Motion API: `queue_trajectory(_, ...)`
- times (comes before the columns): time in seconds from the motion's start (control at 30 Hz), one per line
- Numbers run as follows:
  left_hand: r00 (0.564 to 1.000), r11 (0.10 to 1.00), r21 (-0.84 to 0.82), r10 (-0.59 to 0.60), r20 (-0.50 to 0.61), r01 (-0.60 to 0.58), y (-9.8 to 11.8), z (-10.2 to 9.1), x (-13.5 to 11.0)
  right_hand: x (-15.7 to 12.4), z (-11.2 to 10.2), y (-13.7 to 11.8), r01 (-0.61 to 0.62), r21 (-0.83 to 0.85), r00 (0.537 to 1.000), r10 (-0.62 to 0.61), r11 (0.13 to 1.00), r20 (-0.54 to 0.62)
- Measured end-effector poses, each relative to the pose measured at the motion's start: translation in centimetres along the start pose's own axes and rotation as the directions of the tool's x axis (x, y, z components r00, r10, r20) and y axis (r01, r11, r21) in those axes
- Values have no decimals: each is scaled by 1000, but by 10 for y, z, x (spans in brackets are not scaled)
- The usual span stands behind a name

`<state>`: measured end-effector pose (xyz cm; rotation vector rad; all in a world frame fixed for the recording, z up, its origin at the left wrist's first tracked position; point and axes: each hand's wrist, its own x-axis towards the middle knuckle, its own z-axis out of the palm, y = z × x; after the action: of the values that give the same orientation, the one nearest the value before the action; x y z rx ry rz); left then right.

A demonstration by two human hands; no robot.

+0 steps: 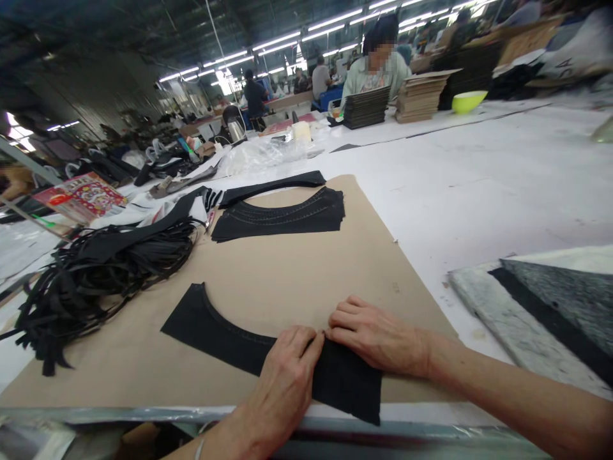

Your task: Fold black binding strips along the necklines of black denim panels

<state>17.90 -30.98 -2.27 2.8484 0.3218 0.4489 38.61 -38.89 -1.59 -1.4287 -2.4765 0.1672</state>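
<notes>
A black curved fabric piece [230, 342] lies on brown paper [268, 268], its concave edge facing away from me and its right corner hanging over the table edge. My left hand [290, 367] presses on the middle of it, thumb and fingers pinched at the curved edge. Close beside it, my right hand [371, 335] pinches the same edge with bent fingers. The fingertips of both hands almost meet there. Farther back lies a stack of similar black pieces [282, 220] with stitched curved lines, and behind it a narrow black strip [275, 186].
A heap of thin black strips [105, 275] lies at the left. On the right is a pale slab [483, 300] with grey and black cloth on it. Farther off are stacked dark panels [366, 107], brown panels [422, 96], a yellow-green bowl [468, 102] and a seated person [373, 70].
</notes>
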Motion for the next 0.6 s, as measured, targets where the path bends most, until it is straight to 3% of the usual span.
queue_trajectory(0.27,999,997,66,38,25,-40,0,6,-4,-4,-16,3,-179,156,984,179,971,14)
queue_trajectory(0.6,992,996,82,-32,123,22,4,8,-2,-7,-17,14,-140,220,990,134,965,44)
